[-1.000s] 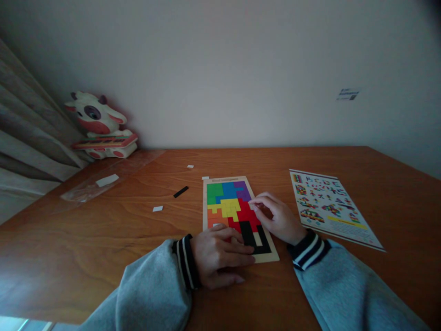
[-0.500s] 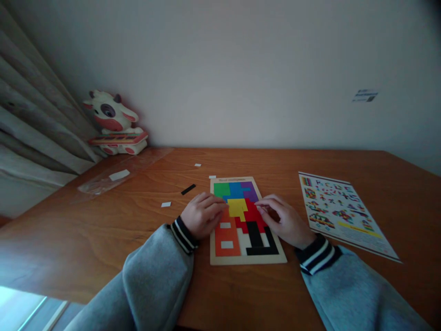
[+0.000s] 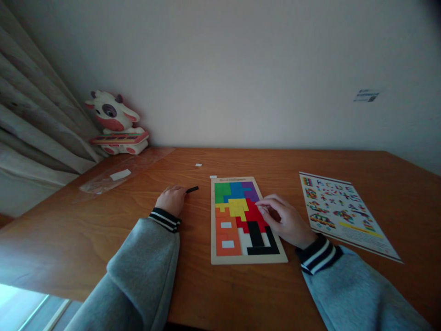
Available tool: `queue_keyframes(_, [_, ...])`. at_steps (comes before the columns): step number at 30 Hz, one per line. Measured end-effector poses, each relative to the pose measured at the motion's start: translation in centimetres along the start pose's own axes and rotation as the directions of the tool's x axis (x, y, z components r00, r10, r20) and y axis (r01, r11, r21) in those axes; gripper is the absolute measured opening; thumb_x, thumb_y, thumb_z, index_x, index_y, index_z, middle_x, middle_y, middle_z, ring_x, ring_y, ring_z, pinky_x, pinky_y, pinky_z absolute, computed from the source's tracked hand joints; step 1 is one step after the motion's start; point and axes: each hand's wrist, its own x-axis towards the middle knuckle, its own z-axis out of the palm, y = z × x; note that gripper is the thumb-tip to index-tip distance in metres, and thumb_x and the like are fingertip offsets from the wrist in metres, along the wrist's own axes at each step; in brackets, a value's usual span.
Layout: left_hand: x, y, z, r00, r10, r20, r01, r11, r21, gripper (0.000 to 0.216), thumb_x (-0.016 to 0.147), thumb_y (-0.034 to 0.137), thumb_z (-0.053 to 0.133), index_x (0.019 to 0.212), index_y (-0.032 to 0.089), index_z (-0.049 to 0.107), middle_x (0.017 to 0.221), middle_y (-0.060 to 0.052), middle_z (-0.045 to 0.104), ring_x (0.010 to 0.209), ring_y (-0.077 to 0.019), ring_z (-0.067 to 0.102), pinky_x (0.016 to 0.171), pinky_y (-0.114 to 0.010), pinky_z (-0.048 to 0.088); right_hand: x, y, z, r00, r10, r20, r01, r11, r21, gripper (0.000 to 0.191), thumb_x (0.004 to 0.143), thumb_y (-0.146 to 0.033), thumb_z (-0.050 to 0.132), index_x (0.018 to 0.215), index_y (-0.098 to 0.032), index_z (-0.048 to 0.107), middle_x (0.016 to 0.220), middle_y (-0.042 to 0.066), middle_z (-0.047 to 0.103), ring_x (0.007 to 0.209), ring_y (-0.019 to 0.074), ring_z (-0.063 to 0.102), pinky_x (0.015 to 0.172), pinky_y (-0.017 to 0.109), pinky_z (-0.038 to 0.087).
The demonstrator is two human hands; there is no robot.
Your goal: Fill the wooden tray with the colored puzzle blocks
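Note:
On the wooden table lies a wooden block puzzle board (image 3: 248, 259) filled with green, blue, purple, yellow, red, orange, white and black pieces. Left of the board, my left hand (image 3: 171, 200) has its fingertips closed at the near end of a thin black strip-shaped puzzle piece (image 3: 193, 189). My right hand (image 3: 283, 219) rests over the board's right edge beside the red pieces (image 3: 253, 214). Its thumb and forefinger are pinched together; whether anything is between them I cannot make out.
A printed pattern sheet (image 3: 344, 209) lies to the right. Small white pieces (image 3: 199, 165) sit beyond the board. At the back left stand a toy cow with a keyboard (image 3: 117, 122) and a clear plastic wrapper (image 3: 103, 184), beside a curtain (image 3: 34, 115).
My left hand has left the board and moved left to the black strip, which has shifted slightly right. A small white piece is now hidden by that hand. My right hand stays put.

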Motion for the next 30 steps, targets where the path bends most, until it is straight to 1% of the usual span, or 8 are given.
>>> queue_keyframes(6, [0.1,0.5,-0.1,0.999,-0.031,-0.008,0.03,0.992,-0.121,0.028,0.09,0.021,0.048,0.112,0.018,0.066,0.107,-0.009,0.07,0.098,-0.0255,0.066,0.087,-0.036,0.052,-0.2,0.2,0.1,1.0,0.007,0.012,-0.007,1.0,0.0,0.018,0.093,-0.025,0.051,0.108,-0.023,0.061,0.1,0.007,0.063,0.094,0.0219,0.061,0.082,0.039,0.052])
queue_keyframes(10, [0.0,0.8,0.1,0.999,-0.022,-0.023,0.018,0.983,-0.181,0.027,0.087,0.024,0.052,0.11,0.019,0.066,0.104,-0.007,0.071,0.094,-0.0228,0.067,0.085,-0.033,0.053,0.0,-0.1,-0.1,1.0,0.004,0.013,-0.004,1.0,0.002,0.017,0.093,-0.025,0.051,0.107,-0.024,0.062,0.1,0.007,0.063,0.094,0.022,0.061,0.082,0.039,0.053])
queue_keyframes(14, [0.0,0.6,0.2,0.996,-0.069,0.055,0.084,0.93,-0.357,0.033,0.081,0.032,0.057,0.108,0.017,0.067,0.094,-0.006,0.074,0.081,-0.0198,0.069,0.076,-0.03,0.054,0.1,-0.3,-0.2,1.0,-0.006,0.012,0.006,1.0,0.002,0.017,0.094,-0.025,0.05,0.105,-0.024,0.062,0.099,0.007,0.064,0.094,0.0222,0.062,0.082,0.039,0.053])
queue_keyframes(17, [0.0,0.2,0.1,0.99,-0.05,0.131,0.108,0.865,-0.491,0.034,0.078,0.036,0.059,0.104,0.017,0.069,0.09,-0.005,0.074,0.078,-0.0189,0.068,0.074,-0.03,0.055,0.0,-0.2,-0.1,1.0,-0.003,0.019,0.002,1.0,0.01,0.017,0.094,-0.025,0.05,0.106,-0.024,0.062,0.099,0.007,0.063,0.094,0.0218,0.062,0.082,0.039,0.053])
queue_keyframes(22, [0.0,-0.1,0.1,0.986,0.005,0.165,0.088,0.832,-0.547,0.033,0.078,0.038,0.059,0.102,0.018,0.072,0.085,-0.003,0.074,0.074,-0.0186,0.067,0.069,-0.03,0.054,-0.1,0.1,0.0,1.0,0.0,-0.001,0.0,0.999,0.04,0.018,0.093,-0.026,0.051,0.107,-0.024,0.063,0.099,0.008,0.064,0.09,0.0218,0.063,0.08,0.039,0.055])
queue_keyframes(24, [-0.1,0.1,0.4,0.996,-0.025,0.09,0.067,0.858,-0.51,0.03,0.081,0.037,0.058,0.1,0.019,0.073,0.083,-0.003,0.073,0.073,-0.0185,0.066,0.068,-0.03,0.053,0.0,0.0,0.0,1.0,0.01,-0.013,-0.009,0.999,0.047,0.018,0.093,-0.026,0.051,0.107,-0.024,0.063,0.099,0.007,0.064,0.089,0.0214,0.063,0.08,0.039,0.055])
queue_keyframes(26, [-0.1,0.8,0.6,0.997,-0.046,-0.055,0.014,0.879,-0.476,0.027,0.084,0.036,0.056,0.097,0.018,0.073,0.084,-0.005,0.07,0.072,-0.0179,0.065,0.068,-0.03,0.053,0.1,-0.2,0.0,1.0,0.015,-0.016,-0.014,0.999,0.049,0.018,0.093,-0.026,0.051,0.107,-0.024,0.063,0.1,0.007,0.064,0.088,0.021,0.063,0.08,0.039,0.055])
queue_keyframes(30, [-0.4,3.1,0.7,0.94,-0.014,-0.34,-0.177,0.833,-0.523,0.022,0.089,0.032,0.056,0.095,0.017,0.07,0.088,-0.007,0.065,0.076,-0.0158,0.063,0.072,-0.028,0.054,0.1,-0.2,-0.2,1.0,0.021,-0.013,-0.02,0.999,0.026,0.018,0.093,-0.025,0.05,0.107,-0.023,0.061,0.1,0.007,0.064,0.091,0.0213,0.063,0.083,0.04,0.054])
